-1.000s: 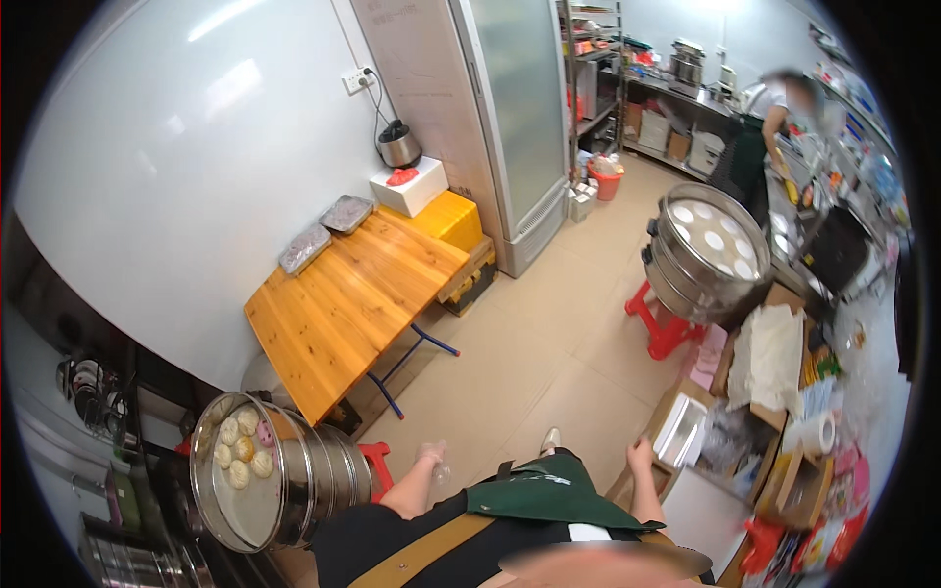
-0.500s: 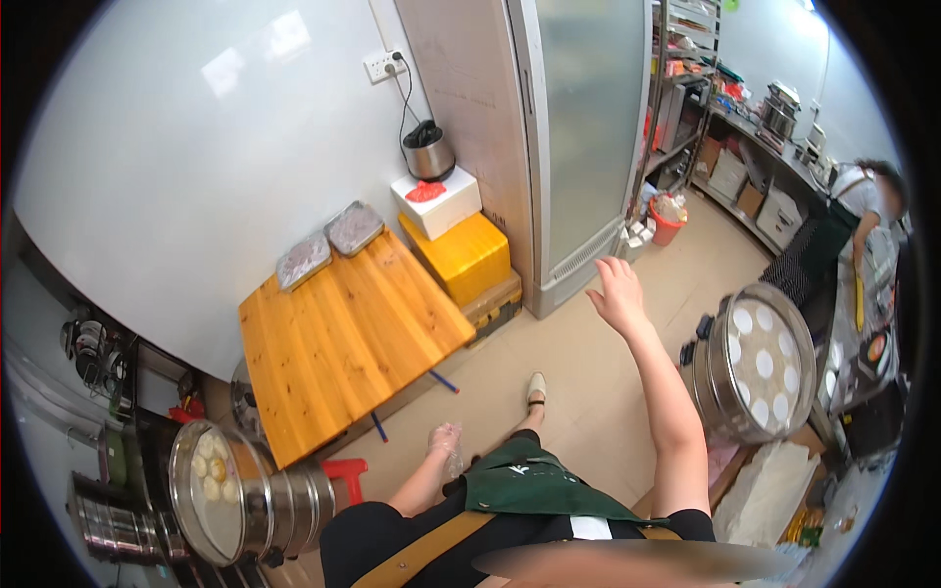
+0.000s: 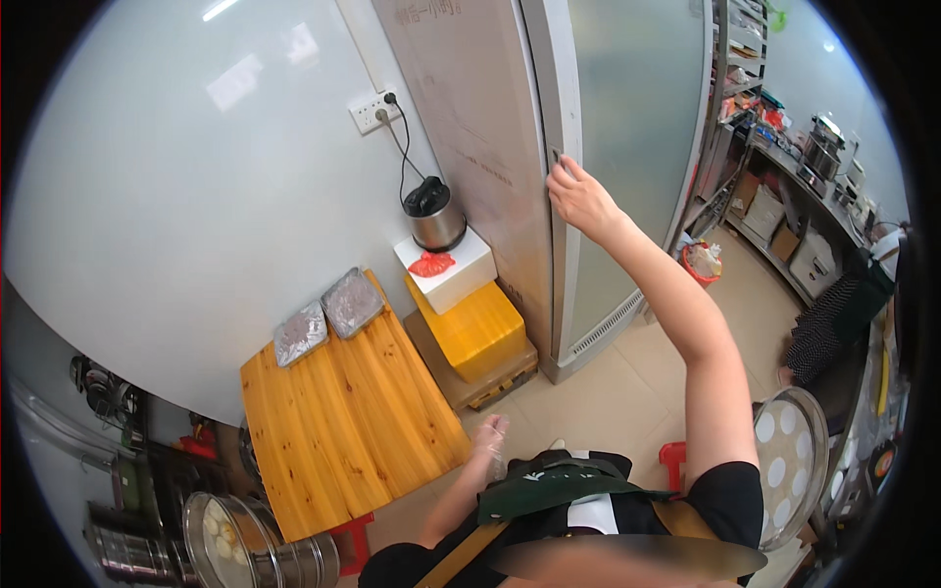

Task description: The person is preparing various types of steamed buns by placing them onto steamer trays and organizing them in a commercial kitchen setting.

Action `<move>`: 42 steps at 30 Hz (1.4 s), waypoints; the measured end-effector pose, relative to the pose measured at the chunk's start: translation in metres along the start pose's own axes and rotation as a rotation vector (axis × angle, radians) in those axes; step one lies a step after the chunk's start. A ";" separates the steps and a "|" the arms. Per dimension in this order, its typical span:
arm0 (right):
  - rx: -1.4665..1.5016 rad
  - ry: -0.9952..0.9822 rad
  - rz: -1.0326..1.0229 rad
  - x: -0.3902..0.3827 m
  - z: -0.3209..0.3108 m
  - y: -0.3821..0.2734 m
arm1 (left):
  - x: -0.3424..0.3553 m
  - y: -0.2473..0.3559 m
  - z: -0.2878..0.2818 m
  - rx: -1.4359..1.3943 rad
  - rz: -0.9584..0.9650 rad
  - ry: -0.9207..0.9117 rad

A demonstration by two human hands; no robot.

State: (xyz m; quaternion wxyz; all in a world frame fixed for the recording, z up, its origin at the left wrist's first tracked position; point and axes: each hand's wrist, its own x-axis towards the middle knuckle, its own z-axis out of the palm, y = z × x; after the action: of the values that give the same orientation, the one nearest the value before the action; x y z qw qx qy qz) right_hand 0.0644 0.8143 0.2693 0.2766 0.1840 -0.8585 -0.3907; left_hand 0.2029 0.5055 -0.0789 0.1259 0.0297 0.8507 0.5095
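Note:
My right hand (image 3: 585, 199) is raised to the tall glass-fronted cabinet (image 3: 637, 137). Its fingers are hooked round the small recessed handle (image 3: 557, 157) on the edge of the door, which stands closed. Down by the dark green apron (image 3: 549, 490) hangs my left hand (image 3: 489, 437) in a clear, loose plastic glove. Its fingers are loosely apart, with nothing visible in them. Nearest to that hand is the corner of a wooden table (image 3: 363, 441).
Two film-wrapped trays (image 3: 353, 302) lie on the table. A yellow box (image 3: 477, 328) and white foam box (image 3: 461, 274) with a steel pot (image 3: 437, 220) stand beside the cabinet. Round steamers stand left (image 3: 260, 539) and right (image 3: 784, 465). A co-worker (image 3: 833, 314) is at far right.
My right hand has moved up and taken hold of the cabinet door handle. I have come closer to the cabinet, and my gloved left hand has moved along the table's near side.

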 end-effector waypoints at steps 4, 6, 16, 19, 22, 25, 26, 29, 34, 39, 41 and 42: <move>-0.049 0.026 -0.144 0.018 0.016 0.019 | 0.021 0.008 0.004 0.024 -0.043 -0.028; -0.089 0.044 -0.157 0.021 0.013 0.019 | 0.023 0.019 0.007 0.016 -0.077 -0.014; 0.058 0.041 -0.285 -0.001 -0.013 0.024 | 0.054 0.067 0.021 -0.077 -0.031 0.082; 0.122 0.043 -0.272 -0.053 -0.026 0.037 | 0.068 0.096 0.029 -0.151 -0.112 0.036; 0.294 0.053 -0.246 -0.093 -0.055 0.051 | 0.081 0.131 0.017 -0.239 -0.036 0.056; 0.465 0.168 -0.109 -0.138 -0.062 0.053 | 0.104 0.182 0.010 -0.294 -0.007 0.046; 0.495 0.264 -0.039 -0.153 -0.061 0.051 | 0.115 0.196 0.009 -0.273 0.045 0.030; 0.429 0.575 0.372 -0.200 -0.060 0.037 | 0.142 0.233 0.011 -0.168 0.260 0.078; 0.645 0.664 1.073 -0.254 -0.053 0.011 | 0.151 0.319 0.041 -0.246 0.507 0.028; 0.837 0.696 1.379 -0.299 -0.031 0.001 | 0.145 0.375 0.065 -0.127 0.693 0.023; 0.979 0.752 1.494 -0.318 -0.022 -0.004 | 0.148 0.391 0.069 -0.078 0.831 0.042; 0.987 0.757 1.491 -0.324 -0.020 -0.002 | 0.150 0.399 0.070 -0.074 0.831 0.050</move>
State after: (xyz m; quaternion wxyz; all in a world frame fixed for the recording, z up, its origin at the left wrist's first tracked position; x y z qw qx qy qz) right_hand 0.3293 0.9735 0.1715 0.6028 -0.1986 -0.6762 0.3741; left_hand 0.0440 0.7835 0.2110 -0.1099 0.3536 0.7503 0.5477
